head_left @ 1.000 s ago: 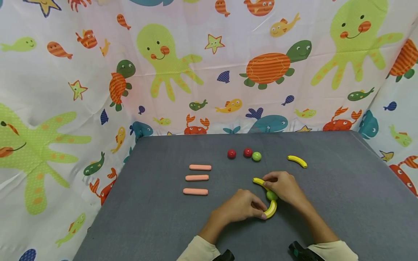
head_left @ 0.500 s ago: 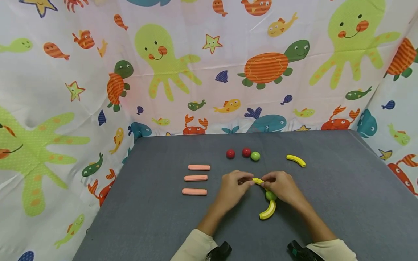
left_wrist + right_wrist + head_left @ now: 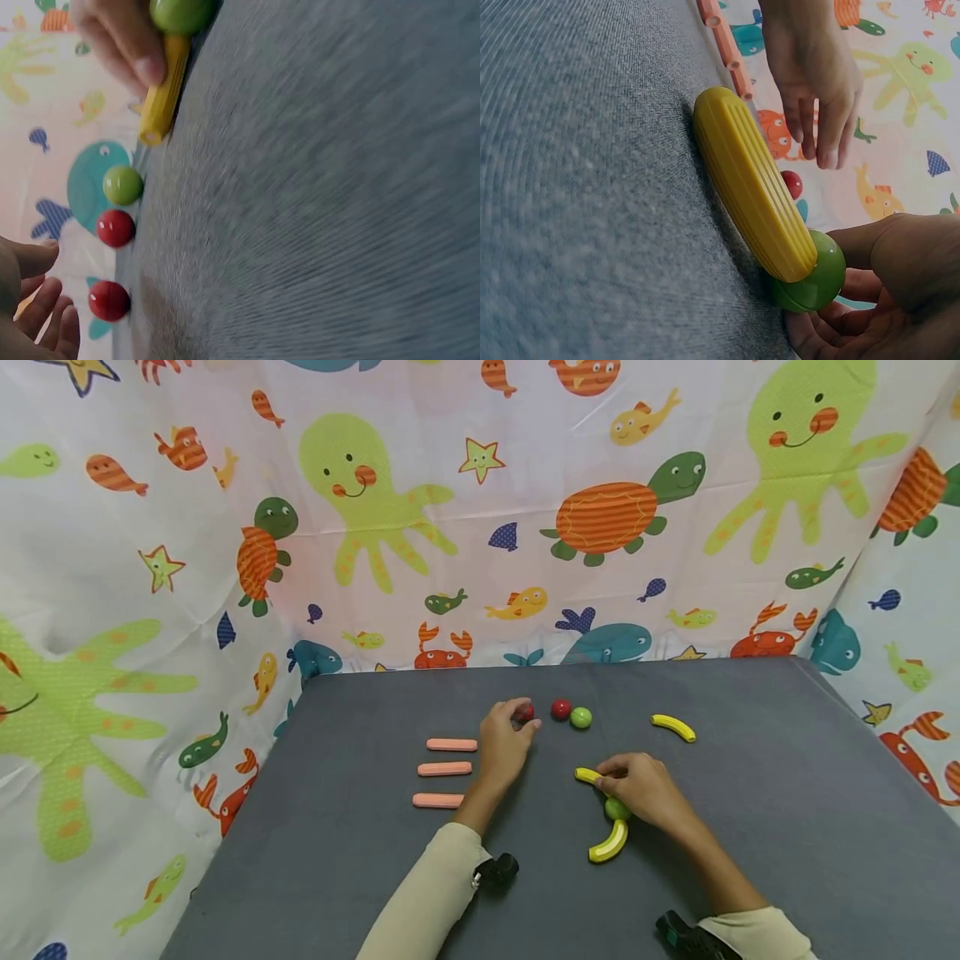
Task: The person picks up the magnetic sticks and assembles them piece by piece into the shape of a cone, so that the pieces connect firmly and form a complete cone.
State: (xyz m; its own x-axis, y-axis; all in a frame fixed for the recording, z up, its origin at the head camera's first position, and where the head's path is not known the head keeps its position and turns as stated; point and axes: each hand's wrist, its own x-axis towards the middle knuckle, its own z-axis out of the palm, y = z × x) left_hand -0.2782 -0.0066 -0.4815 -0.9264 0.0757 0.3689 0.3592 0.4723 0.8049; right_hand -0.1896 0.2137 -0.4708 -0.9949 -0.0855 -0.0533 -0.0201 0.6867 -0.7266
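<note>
My left hand [image 3: 504, 743] reaches to the far red ball [image 3: 527, 713]. In the left wrist view its fingers are spread and loosely bent, with a gap to that red ball [image 3: 109, 301]. My right hand [image 3: 641, 787] pinches the upper yellow curved stick [image 3: 586, 775], whose near end meets a green ball [image 3: 617, 809]. A lower yellow curved stick [image 3: 609, 843] touches the ball's other side, so the three make a bent line on the cloth. The right wrist view shows the lower stick [image 3: 754, 184] against the green ball [image 3: 817, 277], with right-hand fingers around the ball's far side.
Another red ball [image 3: 560, 709] and a green ball [image 3: 581, 718] sit side by side at the back. A third yellow curved stick [image 3: 673, 727] lies to the right. Pink sticks [image 3: 444, 769] lie in a column at left on the grey cloth [image 3: 360, 860]. A printed curtain [image 3: 420, 543] stands behind.
My left hand let go of the lower yellow stick, passed to the upper stick's far end, then moved up and left to the red ball. My right hand has stayed at the upper stick.
</note>
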